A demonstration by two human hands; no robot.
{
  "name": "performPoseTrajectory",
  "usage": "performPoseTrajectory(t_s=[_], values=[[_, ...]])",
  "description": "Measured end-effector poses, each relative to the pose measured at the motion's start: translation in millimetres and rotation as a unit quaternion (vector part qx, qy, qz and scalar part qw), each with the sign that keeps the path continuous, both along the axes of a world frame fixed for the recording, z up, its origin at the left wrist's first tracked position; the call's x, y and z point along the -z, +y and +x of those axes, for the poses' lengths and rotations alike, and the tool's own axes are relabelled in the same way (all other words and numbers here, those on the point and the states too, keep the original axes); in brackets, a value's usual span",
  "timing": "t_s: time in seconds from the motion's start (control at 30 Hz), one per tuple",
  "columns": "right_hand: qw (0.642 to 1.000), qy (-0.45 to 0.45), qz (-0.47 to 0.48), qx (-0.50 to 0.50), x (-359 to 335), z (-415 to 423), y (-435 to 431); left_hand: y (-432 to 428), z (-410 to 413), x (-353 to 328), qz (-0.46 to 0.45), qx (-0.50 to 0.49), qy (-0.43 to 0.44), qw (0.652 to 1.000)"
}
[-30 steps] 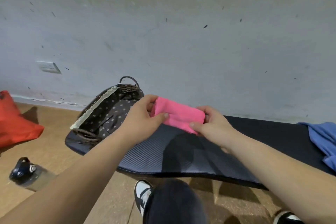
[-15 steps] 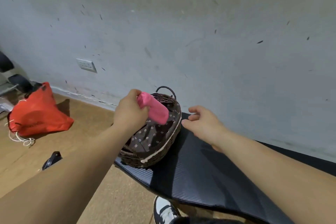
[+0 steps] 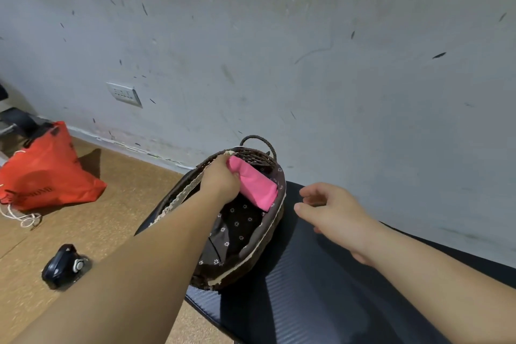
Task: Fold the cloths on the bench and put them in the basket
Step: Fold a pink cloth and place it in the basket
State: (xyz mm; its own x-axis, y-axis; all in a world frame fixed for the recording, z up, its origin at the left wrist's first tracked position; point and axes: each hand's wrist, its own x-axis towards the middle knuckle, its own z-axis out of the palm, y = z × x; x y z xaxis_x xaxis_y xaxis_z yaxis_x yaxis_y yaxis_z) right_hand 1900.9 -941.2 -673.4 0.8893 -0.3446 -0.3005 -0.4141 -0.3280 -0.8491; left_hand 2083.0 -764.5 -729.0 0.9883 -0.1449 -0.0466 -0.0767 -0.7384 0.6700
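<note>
While the left hand point(image 3: 220, 180) grips a folded pink cloth point(image 3: 255, 186) inside the lined wicker basket point(image 3: 262, 243) at frame centre, the right hand point(image 3: 332, 212) hovers relaxed and empty above the black bench point(image 3: 321, 296).

Black ribbed padded table point(image 3: 321, 301), set along grey wall point(image 3: 279, 64), seen from left end toward lower right. On left end: dark wicker basket point(image 3: 266, 234), upright, flowered lining, lace-trimmed rim. Beyond table end: tan speckled floor point(image 3: 117, 220). On floor: red bag point(image 3: 47, 176) slumped near wall, white drawstring point(image 3: 19, 218) trailing; black-capped bottle point(image 3: 62, 265) nearer, well apart from bag.
</note>
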Motion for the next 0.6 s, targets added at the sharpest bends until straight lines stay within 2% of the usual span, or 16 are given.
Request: performPoseTrajectory(t_s=[0.07,0.17,0.23,0.3,0.33,0.43,0.5,0.6], values=[[1.0,0.003,0.0,-0.003,3.3,0.7,0.3,-3.8,5.0,7.8,0.028,-0.01,0.005,1.0],[1.0,0.006,0.004,-0.007,4.5,0.8,4.2,-5.2,4.3,8.2,0.142,-0.016,-0.019,0.99],[1.0,0.003,0.0,-0.009,2.8,1.0,5.5,-4.5,0.0,1.8,0.213,0.001,-0.117,0.97],[1.0,0.0,-0.002,-0.013,-0.4,0.7,6.8,-8.2,-6.7,1.0,0.237,0.088,-0.225,0.941],[1.0,-0.002,-0.002,-0.015,-1.8,0.1,7.1,-11.4,-12.0,2.6,0.244,0.139,-0.236,0.931],[1.0,-0.008,0.002,-0.016,-3.7,-1.8,7.6,-19.4,-23.5,16.2,0.282,0.22,-0.137,0.924],[1.0,-0.008,0.002,-0.014,-3.5,-4.9,6.7,-20.4,-25.1,26.0,0.299,0.227,-0.103,0.921],[1.0,-0.006,0.0,-0.012,-1.4,-10.9,1.8,-22.5,-22.9,35.0,0.265,0.205,-0.075,0.939]])
